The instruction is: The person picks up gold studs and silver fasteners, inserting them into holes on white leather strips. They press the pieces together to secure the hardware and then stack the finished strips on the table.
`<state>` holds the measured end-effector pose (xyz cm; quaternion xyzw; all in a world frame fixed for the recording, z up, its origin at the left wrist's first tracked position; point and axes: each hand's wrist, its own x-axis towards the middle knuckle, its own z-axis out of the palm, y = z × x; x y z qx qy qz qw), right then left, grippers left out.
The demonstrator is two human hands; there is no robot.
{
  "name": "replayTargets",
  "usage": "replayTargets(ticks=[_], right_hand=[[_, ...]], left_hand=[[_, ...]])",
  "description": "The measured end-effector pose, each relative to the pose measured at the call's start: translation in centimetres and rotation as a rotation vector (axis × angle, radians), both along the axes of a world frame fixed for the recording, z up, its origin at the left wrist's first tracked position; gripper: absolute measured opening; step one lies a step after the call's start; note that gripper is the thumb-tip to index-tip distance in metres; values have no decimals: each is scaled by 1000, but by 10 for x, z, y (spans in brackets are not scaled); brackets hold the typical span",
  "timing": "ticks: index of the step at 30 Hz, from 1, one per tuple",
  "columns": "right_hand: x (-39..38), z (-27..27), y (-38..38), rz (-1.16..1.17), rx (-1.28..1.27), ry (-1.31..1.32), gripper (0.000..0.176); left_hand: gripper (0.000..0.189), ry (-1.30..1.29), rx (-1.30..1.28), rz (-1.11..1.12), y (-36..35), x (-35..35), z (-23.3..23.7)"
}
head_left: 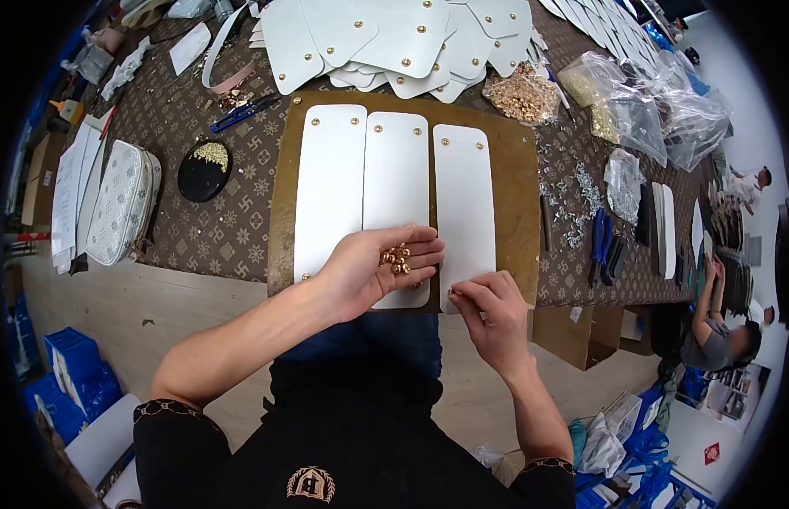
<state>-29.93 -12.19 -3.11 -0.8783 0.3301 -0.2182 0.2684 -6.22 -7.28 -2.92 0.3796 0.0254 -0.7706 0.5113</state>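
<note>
From your head camera, your left hand (386,270) lies palm up and open, cupped under a small heap of gold studs (396,259) resting on the fingers. It hovers over the lower end of the middle white panel (396,170). Your right hand (494,312) is closed in a pinch, thumb and fingertips (456,294) pressed together at the bottom left corner of the right panel (464,199); you cannot tell whether a stud sits between them. A third panel (331,182) lies to the left, and all three rest side by side on a brown board (284,170). Beyond the board lies a pile of white panels (386,38), with a bag of studs (522,97) beside it. Blue pliers (600,242) lie to the right.
</note>
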Motion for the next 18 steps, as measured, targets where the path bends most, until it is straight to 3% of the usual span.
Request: replayTargets(ticks=[10,16,18], right_hand=[[10,14,-4,58,-92,162,10],[6,13,-5,32,42,153,9],[4,12,-4,-43,222,83,15]], left_hand=[[42,62,6,11,-3,4,-3],[41,109,-20,55,8,17,-2],[40,153,-123,72,21,32,-13]])
